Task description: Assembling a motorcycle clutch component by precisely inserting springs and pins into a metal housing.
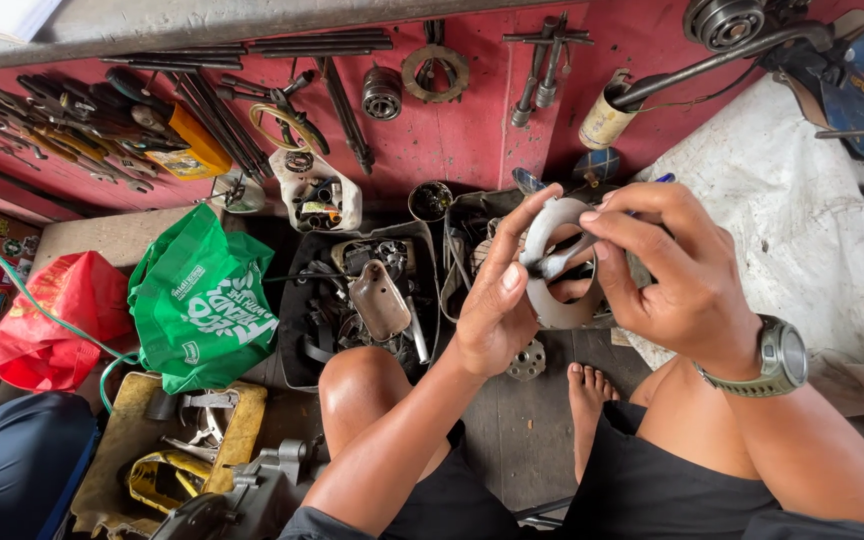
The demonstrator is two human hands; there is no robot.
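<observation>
Gripping a grey metal ring plate (550, 262) with both hands above the knees: left hand (497, 300) curled closed round its left edge, right hand (674, 270) pinching its right side, fingers bent tight. Just below, a small round holed part (527, 361) on the floor; farther left, a green bag (202, 300) beside a red bag (52, 315).

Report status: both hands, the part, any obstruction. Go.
Left hand and right hand both gripping grey metal ring part, held up over the knees. Black parts tray behind. Nothing between hands and part.
</observation>
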